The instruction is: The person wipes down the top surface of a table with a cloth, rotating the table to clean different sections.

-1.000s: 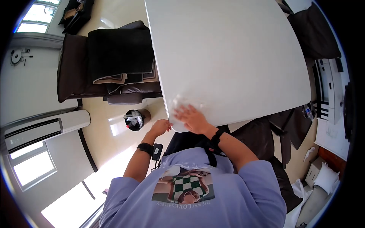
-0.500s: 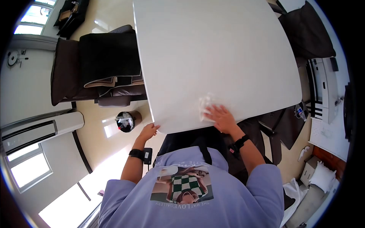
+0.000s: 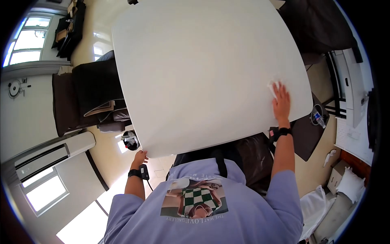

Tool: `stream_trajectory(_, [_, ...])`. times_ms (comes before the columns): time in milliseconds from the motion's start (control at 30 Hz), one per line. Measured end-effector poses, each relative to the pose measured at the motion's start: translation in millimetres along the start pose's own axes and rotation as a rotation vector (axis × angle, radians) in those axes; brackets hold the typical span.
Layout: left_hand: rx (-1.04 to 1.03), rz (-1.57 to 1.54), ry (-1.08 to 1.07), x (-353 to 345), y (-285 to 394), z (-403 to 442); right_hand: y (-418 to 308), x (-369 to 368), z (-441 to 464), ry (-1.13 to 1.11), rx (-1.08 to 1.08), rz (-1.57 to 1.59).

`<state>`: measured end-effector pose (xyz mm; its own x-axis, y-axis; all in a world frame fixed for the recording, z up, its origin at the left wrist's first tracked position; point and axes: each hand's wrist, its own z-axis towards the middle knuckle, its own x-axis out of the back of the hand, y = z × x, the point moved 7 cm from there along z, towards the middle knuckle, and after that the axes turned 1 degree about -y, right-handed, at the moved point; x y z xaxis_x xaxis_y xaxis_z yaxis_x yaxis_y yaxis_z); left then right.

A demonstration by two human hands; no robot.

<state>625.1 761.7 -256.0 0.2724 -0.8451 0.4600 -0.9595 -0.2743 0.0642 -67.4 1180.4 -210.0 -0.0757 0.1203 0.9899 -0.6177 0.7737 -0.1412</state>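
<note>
A large white table [image 3: 203,73] with rounded corners spreads out before me. My right hand [image 3: 281,103] lies flat near its right side, fingers stretched out and pressing on a thin white cloth [image 3: 273,86]. Most of the cloth is hidden beneath the fingers, and I cannot tell whether it is fabric or tissue. At the near left corner, my left hand [image 3: 140,156] is closed on the table's edge with thumb and fingers. Each wrist wears a black band.
Dark chairs stand at the left [image 3: 65,105] and far right [image 3: 321,24], another [image 3: 254,158] beside my right hip. A black bin [image 3: 130,140] sits on the floor by the left corner. A clear bottle [image 3: 319,120] is in a holder past the right edge.
My right hand has slid right and away from me across the table with the white cloth under it. The view has shifted; my left hand stays at the table's corner.
</note>
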Motion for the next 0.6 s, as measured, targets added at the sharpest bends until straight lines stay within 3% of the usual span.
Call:
stream_trajectory(100, [0.050, -0.066, -0.004, -2.2, -38.3, 32.3, 55.3, 5.7, 22.4, 0.093, -0.106, -0.011])
stream_trajectory(133, [0.059, -0.054, -0.003, -5.3, -23.6, 17.7, 71.3, 2.7, 29.8, 0.082, -0.114, -0.007])
stream_trajectory(200, [0.284, -0.204, 0.021, -13.1, -15.4, -15.4, 104.3, 2.2, 40.6, 0.175, -0.202, -0.017])
stream_trajectory(233, [0.302, -0.241, 0.007, -15.4, -12.3, -21.0, 114.4, -1.2, 46.3, 0.163, -0.208, -0.014])
stream_trajectory(333, [0.284, -0.208, 0.021, -15.3, -1.8, -36.5, 148.2, -4.7, 56.6, 0.194, -0.381, -0.214])
stream_trajectory(400, [0.294, -0.166, 0.013, -14.4, 2.2, -36.8, 177.5, -10.9, 60.3, 0.138, -0.649, -0.268])
stream_trajectory(600, [0.199, 0.070, -0.063, -1.3, -6.2, -16.9, 208.7, -36.9, 56.1, 0.148, -0.558, -0.148])
